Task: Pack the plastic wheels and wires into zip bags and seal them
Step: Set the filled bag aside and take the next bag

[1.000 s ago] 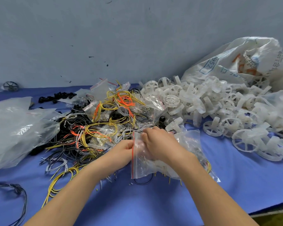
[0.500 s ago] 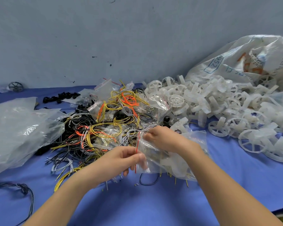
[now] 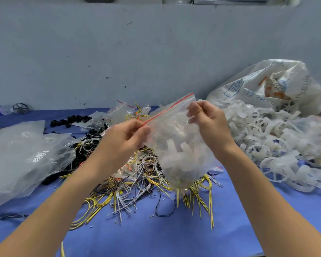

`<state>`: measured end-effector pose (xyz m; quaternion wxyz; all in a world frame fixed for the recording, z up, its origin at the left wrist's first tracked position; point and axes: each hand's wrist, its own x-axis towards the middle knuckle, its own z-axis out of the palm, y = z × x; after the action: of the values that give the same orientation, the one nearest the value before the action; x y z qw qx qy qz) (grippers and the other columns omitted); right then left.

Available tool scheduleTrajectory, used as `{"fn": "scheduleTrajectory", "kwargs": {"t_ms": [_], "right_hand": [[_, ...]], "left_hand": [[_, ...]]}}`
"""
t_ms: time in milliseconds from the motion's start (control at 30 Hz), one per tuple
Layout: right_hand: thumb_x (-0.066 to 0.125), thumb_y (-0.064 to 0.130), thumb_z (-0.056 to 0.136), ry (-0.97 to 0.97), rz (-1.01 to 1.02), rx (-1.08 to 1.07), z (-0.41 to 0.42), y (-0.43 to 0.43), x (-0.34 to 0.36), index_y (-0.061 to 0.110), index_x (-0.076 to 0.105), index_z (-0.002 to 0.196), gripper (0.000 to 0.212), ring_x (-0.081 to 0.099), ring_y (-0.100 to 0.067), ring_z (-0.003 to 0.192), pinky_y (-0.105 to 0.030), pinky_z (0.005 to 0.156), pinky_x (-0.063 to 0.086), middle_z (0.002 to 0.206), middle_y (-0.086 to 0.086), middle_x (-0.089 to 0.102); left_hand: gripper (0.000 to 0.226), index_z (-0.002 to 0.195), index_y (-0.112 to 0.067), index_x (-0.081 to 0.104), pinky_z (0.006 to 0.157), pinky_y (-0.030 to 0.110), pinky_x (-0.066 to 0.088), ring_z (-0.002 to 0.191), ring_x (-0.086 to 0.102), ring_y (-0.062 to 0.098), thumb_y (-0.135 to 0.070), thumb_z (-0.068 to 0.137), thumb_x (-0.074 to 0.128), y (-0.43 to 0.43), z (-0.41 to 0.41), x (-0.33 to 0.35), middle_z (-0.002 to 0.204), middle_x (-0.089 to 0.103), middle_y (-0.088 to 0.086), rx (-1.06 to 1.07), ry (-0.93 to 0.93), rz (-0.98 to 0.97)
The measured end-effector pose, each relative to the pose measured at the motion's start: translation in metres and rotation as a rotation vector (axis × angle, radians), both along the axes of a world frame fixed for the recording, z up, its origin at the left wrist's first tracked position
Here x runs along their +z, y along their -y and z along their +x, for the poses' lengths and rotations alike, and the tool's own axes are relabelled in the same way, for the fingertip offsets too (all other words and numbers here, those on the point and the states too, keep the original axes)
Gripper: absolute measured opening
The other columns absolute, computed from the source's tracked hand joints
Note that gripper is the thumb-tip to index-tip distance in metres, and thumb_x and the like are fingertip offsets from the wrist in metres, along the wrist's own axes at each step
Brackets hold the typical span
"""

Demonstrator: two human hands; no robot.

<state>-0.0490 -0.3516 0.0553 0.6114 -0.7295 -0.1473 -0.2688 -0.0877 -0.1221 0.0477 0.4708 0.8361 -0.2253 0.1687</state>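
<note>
A clear zip bag (image 3: 180, 145) with a red seal line hangs in the air above the table, holding white plastic wheels and some wires at its bottom. My left hand (image 3: 126, 136) pinches the left end of the seal strip. My right hand (image 3: 206, 121) pinches the bag's top near the right end. Below the bag lies a tangle of yellow, grey, black and orange wires (image 3: 133, 175). A heap of white plastic wheels (image 3: 278, 143) covers the table to the right.
The table has a blue cover (image 3: 156, 236). Large clear plastic bags (image 3: 24, 156) lie at the left. A big white printed sack (image 3: 272, 88) stands at the back right. Empty zip bags (image 3: 119, 112) and black parts (image 3: 70, 120) lie behind the wires. A grey wall rises behind.
Both hands have lifted the filled zip bag off the table into the air and moved apart along its red seal line; the camera view has tilted upward.
</note>
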Motion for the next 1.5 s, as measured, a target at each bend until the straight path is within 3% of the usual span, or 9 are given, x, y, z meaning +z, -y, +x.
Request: {"fn": "scheduleTrajectory", "kwargs": {"t_ms": [200, 333, 467, 700, 900, 1033, 1200, 1333, 1500], "right_hand": [[0.055, 0.018, 0.102, 0.133, 0.169, -0.049, -0.021, 0.005, 0.033, 0.022, 0.064, 0.084, 0.021, 0.057, -0.003, 0.065, -0.015, 0.065, 0.047, 0.074, 0.009, 0.062], [0.052, 0.019, 0.103, 0.197, 0.154, -0.109, -0.024, 0.016, 0.053, 0.026, 0.063, 0.082, 0.024, 0.054, 0.002, 0.061, -0.015, 0.065, 0.046, 0.067, 0.015, 0.061], [0.048, 0.019, 0.104, 0.052, -0.044, -0.160, -0.003, 0.018, 0.037, 0.024, 0.060, 0.080, 0.027, 0.055, -0.004, 0.064, -0.021, 0.066, 0.044, 0.071, 0.011, 0.060], [0.042, 0.026, 0.106, -0.321, -0.564, -0.127, 0.029, -0.011, -0.072, 0.024, 0.050, 0.078, 0.030, 0.053, -0.021, 0.077, -0.032, 0.061, 0.033, 0.077, 0.005, 0.058], [0.037, 0.021, 0.103, -0.311, -0.808, -0.218, 0.037, -0.041, -0.091, 0.020, 0.055, 0.103, 0.018, 0.065, -0.030, 0.093, -0.042, 0.078, 0.051, 0.112, -0.002, 0.070], [0.037, 0.019, 0.105, -0.276, -1.030, -0.218, 0.039, -0.044, -0.094, 0.016, 0.039, 0.095, 0.011, 0.056, -0.034, 0.077, -0.038, 0.062, 0.033, 0.102, -0.011, 0.066], [0.042, 0.014, 0.102, -0.231, -1.144, -0.207, 0.032, -0.062, -0.091, 0.016, 0.040, 0.098, 0.004, 0.062, -0.033, 0.090, -0.035, 0.065, 0.027, 0.101, -0.007, 0.062], [0.042, 0.002, 0.093, -0.252, -1.131, -0.114, 0.030, -0.083, -0.089, 0.012, 0.044, 0.099, 0.012, 0.060, -0.033, 0.090, -0.038, 0.064, 0.038, 0.092, -0.005, 0.056], [0.044, 0.003, 0.092, -0.283, -1.056, -0.042, 0.029, -0.108, -0.098, 0.016, 0.053, 0.112, 0.026, 0.061, -0.027, 0.103, -0.038, 0.075, 0.046, 0.112, -0.001, 0.063]], "left_hand": [[0.020, 0.094, -0.021, 0.067, 0.069, 0.037, 0.057, 0.070, 0.065, 0.009, -0.038, 0.093, 0.057, 0.010, -0.014, 0.048, 0.075, 0.068, -0.007, -0.005, 0.204, 0.066], [0.018, 0.102, -0.013, 0.067, 0.063, 0.029, 0.058, 0.066, 0.067, 0.017, -0.026, 0.096, 0.056, 0.017, -0.024, 0.061, 0.083, 0.073, 0.004, -0.257, 0.065, -0.087], [0.023, 0.109, -0.009, 0.065, 0.064, 0.034, 0.058, 0.069, 0.068, 0.024, -0.023, 0.096, 0.052, 0.017, -0.013, 0.044, 0.091, 0.073, 0.009, -0.339, -0.131, -0.155], [0.021, 0.114, -0.012, 0.064, 0.064, 0.029, 0.056, 0.068, 0.066, 0.012, -0.018, 0.102, 0.048, -0.015, 0.047, -0.027, 0.092, 0.073, 0.007, -0.013, -0.439, -0.024], [0.019, 0.113, -0.018, 0.062, 0.064, 0.027, 0.056, 0.074, 0.067, 0.011, -0.021, 0.102, 0.047, -0.020, 0.089, -0.060, 0.093, 0.073, 0.001, 0.109, -0.440, 0.093], [0.018, 0.111, -0.026, 0.062, 0.068, 0.031, 0.055, 0.078, 0.067, 0.009, -0.025, 0.102, 0.046, -0.019, 0.107, -0.071, 0.089, 0.072, -0.009, 0.183, -0.342, 0.200], [0.022, 0.113, -0.025, 0.061, 0.067, 0.036, 0.052, 0.077, 0.065, 0.017, -0.027, 0.101, 0.043, -0.068, 0.117, -0.070, 0.094, 0.068, -0.006, 0.413, -0.188, 0.328], [0.023, 0.112, -0.018, 0.063, 0.060, 0.034, 0.046, 0.062, 0.057, 0.023, -0.021, 0.100, 0.043, -0.136, 0.112, -0.071, 0.093, 0.070, 0.005, 0.595, -0.240, 0.336], [0.017, 0.108, -0.027, 0.063, 0.079, 0.033, 0.052, 0.086, 0.065, 0.016, -0.022, 0.099, 0.048, -0.185, 0.083, -0.078, 0.098, 0.071, -0.003, 0.521, -0.433, 0.530]]}}
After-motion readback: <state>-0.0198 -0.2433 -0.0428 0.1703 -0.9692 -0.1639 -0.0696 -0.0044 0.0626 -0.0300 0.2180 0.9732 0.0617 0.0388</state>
